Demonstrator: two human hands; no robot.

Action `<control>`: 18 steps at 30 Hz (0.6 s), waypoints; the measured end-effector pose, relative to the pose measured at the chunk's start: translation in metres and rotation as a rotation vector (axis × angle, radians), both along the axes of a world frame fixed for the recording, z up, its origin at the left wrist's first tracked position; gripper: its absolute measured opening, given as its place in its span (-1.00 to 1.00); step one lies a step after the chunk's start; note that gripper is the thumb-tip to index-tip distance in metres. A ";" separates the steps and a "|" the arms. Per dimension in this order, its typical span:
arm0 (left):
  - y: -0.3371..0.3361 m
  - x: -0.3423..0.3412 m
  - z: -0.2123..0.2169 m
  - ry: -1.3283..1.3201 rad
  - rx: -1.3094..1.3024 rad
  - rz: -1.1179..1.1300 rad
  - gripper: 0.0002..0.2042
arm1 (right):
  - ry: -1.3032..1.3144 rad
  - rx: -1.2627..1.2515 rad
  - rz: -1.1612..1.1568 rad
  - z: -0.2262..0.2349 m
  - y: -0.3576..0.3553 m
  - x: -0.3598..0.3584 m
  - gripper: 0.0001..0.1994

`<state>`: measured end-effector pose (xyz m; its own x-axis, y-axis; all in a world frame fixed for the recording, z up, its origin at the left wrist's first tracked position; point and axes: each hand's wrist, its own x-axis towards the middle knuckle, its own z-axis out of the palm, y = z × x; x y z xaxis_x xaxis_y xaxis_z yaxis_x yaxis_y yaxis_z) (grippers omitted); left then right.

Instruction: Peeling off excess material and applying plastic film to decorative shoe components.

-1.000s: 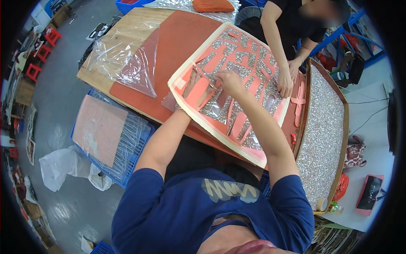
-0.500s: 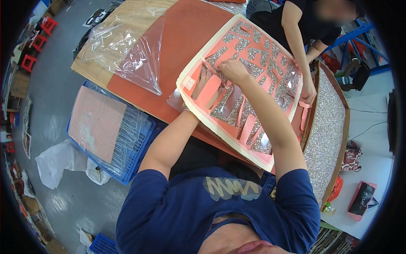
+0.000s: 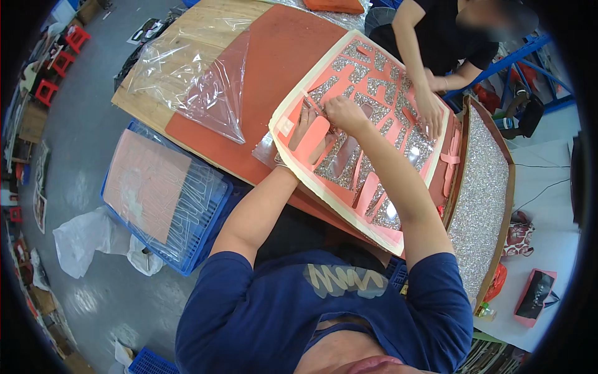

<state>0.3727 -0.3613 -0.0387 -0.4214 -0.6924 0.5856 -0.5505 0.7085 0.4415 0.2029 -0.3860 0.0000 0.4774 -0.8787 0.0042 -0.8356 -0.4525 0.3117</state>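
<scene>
A pink die-cut sheet (image 3: 381, 138) with a cream border lies tilted across the table, with many shaped openings showing silver glitter and clear, shiny patches. My left hand (image 3: 303, 126) reaches under its left part and shows through the openings, its fingers stretched out, partly hidden by a rounded pink strip (image 3: 311, 140). On top, my right hand (image 3: 344, 115) has its fingers closed and pressed together at the cutouts just right of the left hand. Whatever they pinch is hidden. A co-worker's hand (image 3: 428, 112) touches the sheet's right part.
Pink scraps (image 3: 450, 156) lie by the sheet's right edge, beside a glitter-covered board (image 3: 483, 187) with a brown rim. Clear film (image 3: 215, 93) covers part of the table's left side. A blue crate (image 3: 215, 215) at left holds clear sheets and a pink sheet (image 3: 146, 181).
The co-worker's hand has moved from the pink scraps at the right edge onto the sheet. My right hand stays at nearly the same cutouts, and the whole view has shifted slightly.
</scene>
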 end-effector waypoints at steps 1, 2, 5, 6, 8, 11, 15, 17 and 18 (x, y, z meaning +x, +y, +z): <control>0.000 0.001 0.002 0.000 0.000 -0.002 -0.71 | -0.020 0.015 0.041 0.000 -0.002 -0.007 -0.86; 0.002 0.003 0.003 0.000 0.001 -0.004 -0.71 | -0.019 0.007 0.043 -0.002 -0.002 -0.013 -0.86; -0.001 -0.003 0.008 0.000 0.014 -0.006 -0.71 | -0.364 0.060 -0.109 -0.005 -0.008 -0.017 -0.86; -0.002 -0.001 0.010 -0.002 0.024 -0.008 -0.71 | -0.355 0.079 -0.148 -0.004 -0.009 -0.015 -0.86; 0.003 0.002 0.011 -0.006 0.047 -0.015 -0.72 | -0.346 0.103 -0.189 -0.006 -0.009 -0.011 -0.86; 0.004 0.006 0.015 -0.005 0.068 -0.033 -0.72 | -0.351 0.076 -0.213 -0.007 -0.012 -0.011 -0.86; 0.003 0.011 0.019 -0.001 0.107 -0.073 -0.72 | -0.210 0.142 -0.193 0.005 -0.009 -0.006 -0.88; 0.002 0.007 0.023 0.005 0.122 -0.101 -0.72 | -0.143 0.163 -0.183 0.012 -0.009 -0.002 -0.88; 0.004 0.009 0.025 0.012 0.127 -0.120 -0.73 | -0.076 0.215 -0.203 0.018 -0.008 0.001 -0.88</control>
<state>0.3814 -0.3569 -0.0140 -0.4989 -0.7065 0.5020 -0.4596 0.7067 0.5379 0.2039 -0.3937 0.0183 0.2972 -0.9408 -0.1630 -0.9330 -0.3225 0.1600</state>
